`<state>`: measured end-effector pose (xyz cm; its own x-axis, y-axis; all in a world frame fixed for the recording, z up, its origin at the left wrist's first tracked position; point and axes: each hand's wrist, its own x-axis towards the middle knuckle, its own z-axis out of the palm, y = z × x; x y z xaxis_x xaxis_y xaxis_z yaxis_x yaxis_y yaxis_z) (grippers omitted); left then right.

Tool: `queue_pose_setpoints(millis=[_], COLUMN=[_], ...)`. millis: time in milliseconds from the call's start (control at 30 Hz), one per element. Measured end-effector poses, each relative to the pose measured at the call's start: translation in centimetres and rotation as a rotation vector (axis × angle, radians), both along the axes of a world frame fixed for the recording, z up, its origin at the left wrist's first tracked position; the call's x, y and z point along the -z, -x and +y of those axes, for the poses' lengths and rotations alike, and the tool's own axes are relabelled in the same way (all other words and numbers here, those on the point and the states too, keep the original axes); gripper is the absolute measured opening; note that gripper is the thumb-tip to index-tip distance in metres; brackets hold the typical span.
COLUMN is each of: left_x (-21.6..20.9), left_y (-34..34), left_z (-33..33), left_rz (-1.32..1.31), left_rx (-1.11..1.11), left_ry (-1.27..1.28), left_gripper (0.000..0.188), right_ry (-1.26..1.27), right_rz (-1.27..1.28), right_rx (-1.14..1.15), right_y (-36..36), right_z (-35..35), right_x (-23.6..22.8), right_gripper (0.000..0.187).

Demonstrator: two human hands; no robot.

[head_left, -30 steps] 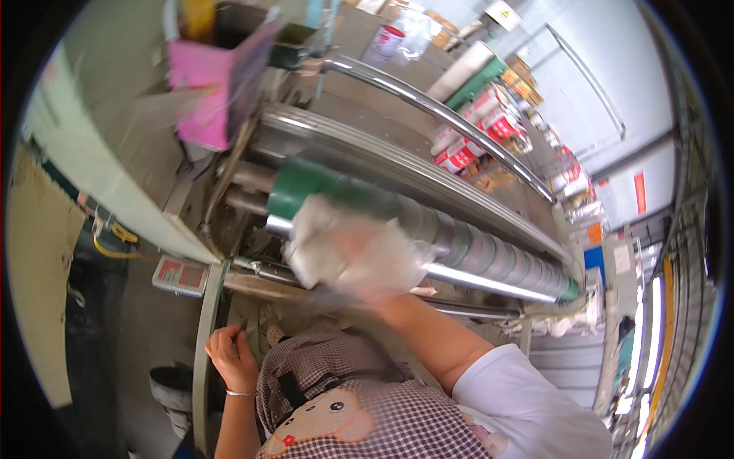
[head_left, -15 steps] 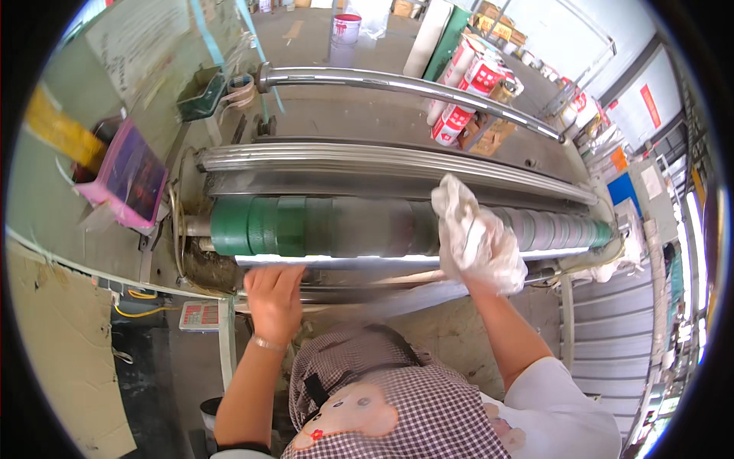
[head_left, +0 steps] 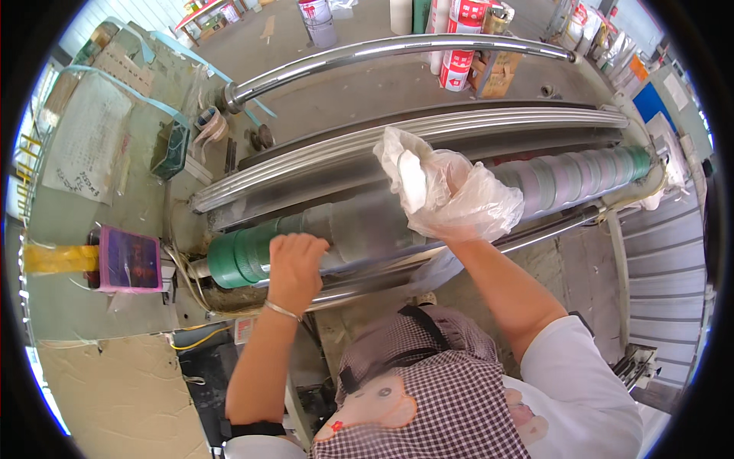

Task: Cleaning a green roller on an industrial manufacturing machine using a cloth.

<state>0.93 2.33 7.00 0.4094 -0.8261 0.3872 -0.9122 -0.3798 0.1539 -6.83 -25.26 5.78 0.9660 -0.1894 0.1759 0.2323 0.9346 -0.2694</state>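
A long roller (head_left: 352,226) with green ends and a grey, banded middle lies across the machine in front of me. My left hand (head_left: 297,264) rests at its near side toward the left end, fingers curled and pressed together; whether something is under them is hidden. Over the middle of the roller is my right hand (head_left: 453,182), partly covered by a crumpled clear plastic bag (head_left: 478,203). Its fingers show blurred through the plastic, closed on it. A white patch (head_left: 414,183) shows among the folds at the bag's left side.
Behind the roller run a ribbed metal bar (head_left: 306,153) and a shiny steel rod (head_left: 344,55). A pink-framed box (head_left: 131,258) hangs at the left beside a green bin (head_left: 170,149). Red and white rolls (head_left: 456,69) and a bucket (head_left: 316,21) stand on the floor beyond.
My right hand and the plastic bag have shifted left and farther over the roller. My left hand has moved slightly right, up against the roller. The view has turned, so the machine appears tilted.
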Motion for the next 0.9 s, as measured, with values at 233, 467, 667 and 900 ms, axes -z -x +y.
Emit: queue_pose_setpoints(millis=[233,467,667,900], left_x=[-0.6,2.2,5.0,7.4], left_y=[-0.8,7.6,14.0,17.0], left_z=[0.2,7.2,15.2,19.4], left_rz=[-0.126,-0.024,0.078,0.148], left_rx=[-0.213,-0.388,-0.703,-0.892], left_ry=[0.109,0.250,0.251,0.316], left_gripper=[0.012,0.008,0.008,0.008], right_ry=[0.072,0.356,1.467,2.636], right_rz=[0.126,-0.032,0.167,0.513], right_rx=[0.129,-0.161,-0.216,0.043], right_y=[0.0,-1.2,-8.3,-9.6], right_z=[-1.8,7.7,11.9,13.4], right_x=[1.9,-2.6,-2.0,-3.0], right_gripper=[0.050,0.048,0.044,0.042])
